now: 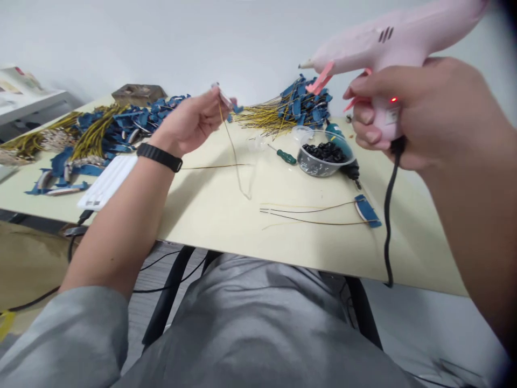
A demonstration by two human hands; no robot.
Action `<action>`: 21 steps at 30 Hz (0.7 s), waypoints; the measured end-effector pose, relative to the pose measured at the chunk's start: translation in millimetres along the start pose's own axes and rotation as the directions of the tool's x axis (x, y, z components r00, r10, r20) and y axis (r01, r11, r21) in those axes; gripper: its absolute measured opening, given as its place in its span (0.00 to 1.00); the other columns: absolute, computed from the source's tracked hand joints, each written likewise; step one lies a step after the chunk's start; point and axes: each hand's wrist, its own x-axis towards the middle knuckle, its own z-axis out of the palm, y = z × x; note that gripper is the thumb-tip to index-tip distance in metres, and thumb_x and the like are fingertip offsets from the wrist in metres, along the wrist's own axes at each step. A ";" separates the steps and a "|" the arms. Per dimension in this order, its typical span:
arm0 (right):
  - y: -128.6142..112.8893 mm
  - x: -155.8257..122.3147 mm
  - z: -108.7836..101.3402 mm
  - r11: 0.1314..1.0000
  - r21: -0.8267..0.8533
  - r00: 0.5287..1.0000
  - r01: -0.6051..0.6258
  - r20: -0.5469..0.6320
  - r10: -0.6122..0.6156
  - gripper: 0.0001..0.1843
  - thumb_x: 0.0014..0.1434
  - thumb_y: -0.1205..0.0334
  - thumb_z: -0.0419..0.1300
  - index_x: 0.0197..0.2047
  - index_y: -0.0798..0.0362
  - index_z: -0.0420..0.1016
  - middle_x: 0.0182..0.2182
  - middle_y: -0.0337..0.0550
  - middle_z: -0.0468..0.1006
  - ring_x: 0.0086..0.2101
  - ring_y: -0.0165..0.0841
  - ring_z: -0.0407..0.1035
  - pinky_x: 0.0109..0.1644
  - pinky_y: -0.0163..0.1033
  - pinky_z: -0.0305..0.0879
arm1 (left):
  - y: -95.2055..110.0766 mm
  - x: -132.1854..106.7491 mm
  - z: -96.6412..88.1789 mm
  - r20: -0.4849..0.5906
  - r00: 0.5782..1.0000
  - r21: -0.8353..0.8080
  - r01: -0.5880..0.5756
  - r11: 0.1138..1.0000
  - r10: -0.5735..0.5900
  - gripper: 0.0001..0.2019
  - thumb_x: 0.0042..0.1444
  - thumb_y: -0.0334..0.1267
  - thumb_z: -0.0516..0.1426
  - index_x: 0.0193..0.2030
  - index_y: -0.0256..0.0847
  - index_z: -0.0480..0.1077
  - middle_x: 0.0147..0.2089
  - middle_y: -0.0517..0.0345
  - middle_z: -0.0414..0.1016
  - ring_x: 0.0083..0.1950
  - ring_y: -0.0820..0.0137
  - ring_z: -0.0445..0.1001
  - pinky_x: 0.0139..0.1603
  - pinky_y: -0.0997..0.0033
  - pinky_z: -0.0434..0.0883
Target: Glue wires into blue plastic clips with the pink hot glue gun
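My right hand is closed round the handle of a pale pink hot glue gun, lifted above the table's right side with its nozzle pointing left. A red light glows on the handle, and a black cord hangs from it. Over the middle of the table, my left hand pinches a small whitish piece, its shape partly hidden by the fingers. A thin wire dangles from that piece. Right of centre on the table lies a blue-backed curved piece with thin wires running left from it.
A clear tub of small black parts stands right of centre, beside a green-handled screwdriver. Wired blue pieces are heaped at the back and left. A white power strip and a brown box are at left.
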 end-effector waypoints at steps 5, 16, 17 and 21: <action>15.3 -22.7 2.3 0.994 0.106 0.994 0.019 -0.109 -0.007 0.09 0.63 0.68 0.72 0.32 0.50 0.79 0.30 0.42 0.77 0.20 0.30 0.65 0.18 0.42 0.57 | 19.0 -23.0 3.3 0.111 0.980 -0.147 -0.150 0.978 0.167 0.22 0.83 0.47 0.54 0.41 0.52 0.86 0.45 0.68 0.90 0.74 0.67 0.82 0.82 0.64 0.72; 53.0 -62.2 18.9 0.992 0.128 0.998 -0.004 0.065 -0.004 0.06 0.66 0.57 0.73 0.38 0.48 0.83 0.33 0.42 0.87 0.16 0.30 0.67 0.18 0.41 0.66 | -25.8 -34.8 36.6 0.491 0.832 0.048 0.270 0.962 -0.258 0.30 0.40 0.54 0.86 0.42 0.42 0.81 0.39 0.49 0.86 0.63 0.45 0.89 0.64 0.52 0.83; 55.1 -63.5 19.6 0.991 0.135 0.996 -0.014 0.090 0.002 0.06 0.65 0.57 0.74 0.39 0.47 0.83 0.33 0.42 0.87 0.16 0.30 0.66 0.17 0.41 0.64 | -28.2 -34.8 38.1 0.513 0.812 0.062 0.289 0.955 -0.279 0.32 0.37 0.56 0.86 0.42 0.42 0.82 0.40 0.48 0.87 0.62 0.46 0.89 0.64 0.52 0.83; 63.8 -64.3 22.0 0.982 0.174 0.984 -0.070 0.172 0.040 0.08 0.63 0.57 0.76 0.42 0.46 0.84 0.31 0.40 0.86 0.16 0.29 0.63 0.16 0.41 0.62 | -35.7 -34.7 41.9 0.573 0.755 0.093 0.325 0.941 -0.318 0.31 0.39 0.56 0.86 0.43 0.43 0.84 0.40 0.47 0.89 0.55 0.50 0.92 0.66 0.51 0.83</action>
